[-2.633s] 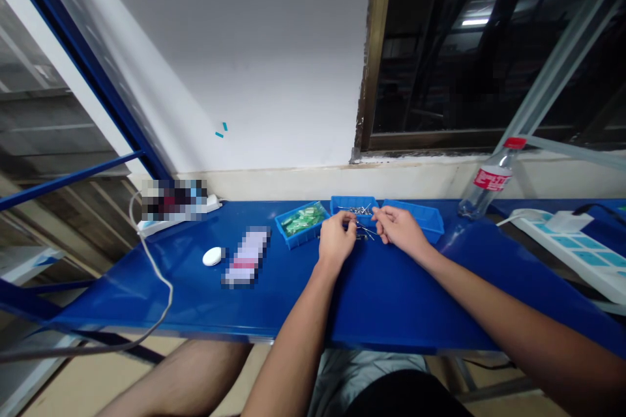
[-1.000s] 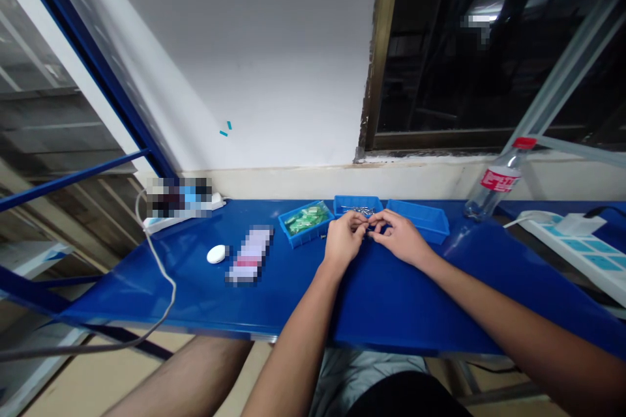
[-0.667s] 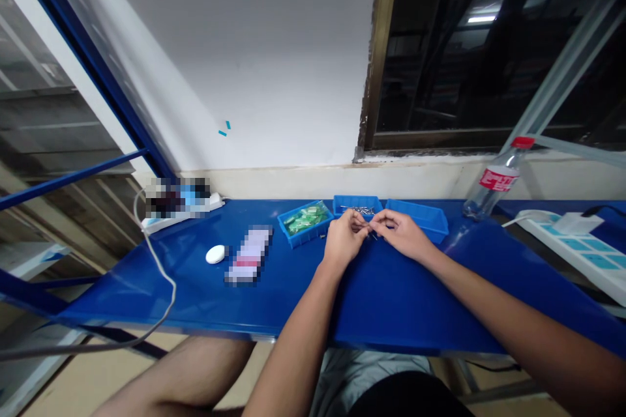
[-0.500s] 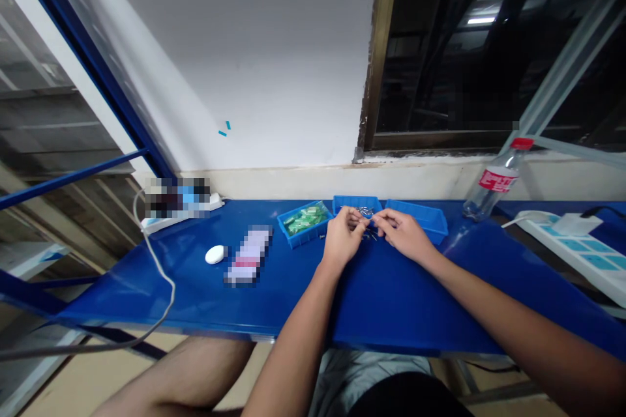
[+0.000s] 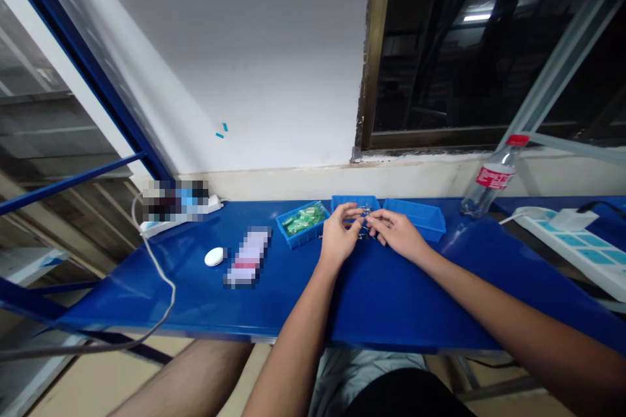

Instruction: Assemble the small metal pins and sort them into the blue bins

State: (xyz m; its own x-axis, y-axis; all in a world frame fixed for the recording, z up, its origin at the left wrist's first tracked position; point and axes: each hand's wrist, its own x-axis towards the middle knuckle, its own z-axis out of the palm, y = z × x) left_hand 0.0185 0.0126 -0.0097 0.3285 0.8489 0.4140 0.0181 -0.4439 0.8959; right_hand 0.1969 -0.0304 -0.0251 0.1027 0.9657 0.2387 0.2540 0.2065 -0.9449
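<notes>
My left hand [image 5: 342, 232] and my right hand [image 5: 395, 230] meet over the table in front of the middle blue bin [image 5: 342, 201]. The fingers of both are bent inward and closed, tips almost touching. Whatever they pinch is too small to make out. Small shiny metal pieces [image 5: 364, 210] show in the middle bin behind the fingertips, and a few more lie on the table under the hands. To the left, another blue bin [image 5: 293, 242] holds green-and-clear small packets [image 5: 306, 219]. A third blue bin [image 5: 428, 216] stands behind my right hand.
On the left of the blue table [image 5: 195, 306] lie a blurred-out phone-like thing [image 5: 248, 257] and a white rounded case [image 5: 214, 257]. A plastic bottle [image 5: 495, 177] with a red cap stands at the back right. Power strips [image 5: 577, 244] and a cable [image 5: 163, 277] lie at the sides.
My hands have shifted slightly, and the right fingers are curled a little lower beside the left ones. The whole view has moved a little. The bins stay in place.
</notes>
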